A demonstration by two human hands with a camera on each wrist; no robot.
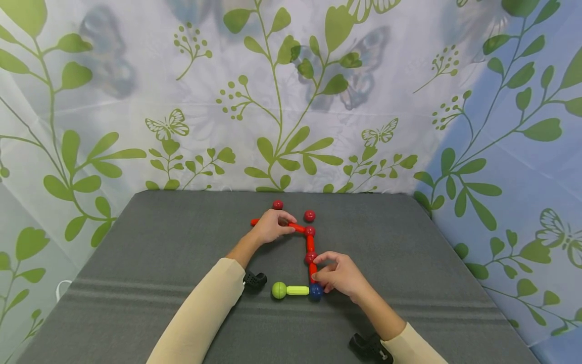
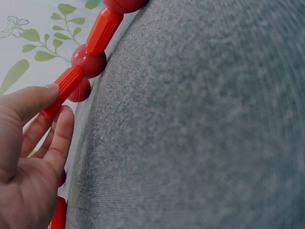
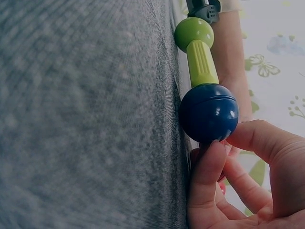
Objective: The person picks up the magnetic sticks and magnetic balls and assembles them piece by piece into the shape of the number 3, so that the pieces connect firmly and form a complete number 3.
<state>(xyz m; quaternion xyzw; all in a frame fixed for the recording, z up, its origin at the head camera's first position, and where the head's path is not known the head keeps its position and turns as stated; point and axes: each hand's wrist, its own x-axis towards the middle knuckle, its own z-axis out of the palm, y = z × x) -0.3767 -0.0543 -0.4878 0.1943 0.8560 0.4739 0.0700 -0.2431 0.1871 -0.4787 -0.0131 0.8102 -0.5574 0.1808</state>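
Observation:
A chain of toy balls and rods lies on the grey table. My left hand [image 1: 272, 226] pinches the red rod [image 2: 66, 88] at its far end between thumb and fingers. That rod joins a red ball [image 1: 309, 231], from which a second red rod [image 1: 310, 243] leads to another red ball [image 1: 311, 258]. A third red rod [image 1: 312, 270] runs on to a blue ball [image 3: 209, 114]. Beside the blue ball, my right hand [image 1: 342, 275] pinches this third rod, partly hidden by the fingers. A yellow-green rod [image 1: 298, 290] links the blue ball to a green ball [image 1: 279, 290].
Past my left hand lie two loose red balls, one left [image 1: 278, 204] and one right [image 1: 309, 216]. Another red rod [image 1: 254, 222] shows left of that hand. A leaf-patterned curtain [image 1: 204, 96] hangs behind the table [image 1: 182, 227]. Black wrist mounts [image 1: 370, 349] sit on both arms.

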